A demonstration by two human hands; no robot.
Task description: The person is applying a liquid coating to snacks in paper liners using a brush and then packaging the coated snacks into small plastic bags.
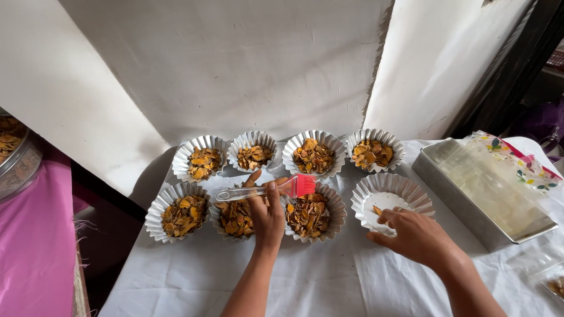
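Note:
My left hand [267,214] grips a pastry brush [264,190] with a clear handle and red bristles, held level above the front row of fluted foil cups. My right hand [414,235] rests on the near rim of a nearly empty fluted cup [392,186] at the front right, fingers reaching inside where a few orange flakes lie. Several other fluted cups hold orange-brown flakes, such as one [183,215] at the front left and one [314,156] in the back row.
The cups stand on a table with a white cloth [311,282]. A rectangular metal tray [487,194] sits at the right with a clear patterned plastic bag [520,164] over it. A pink cloth [32,235] and a sieve of flakes [14,152] lie left. A white wall stands behind.

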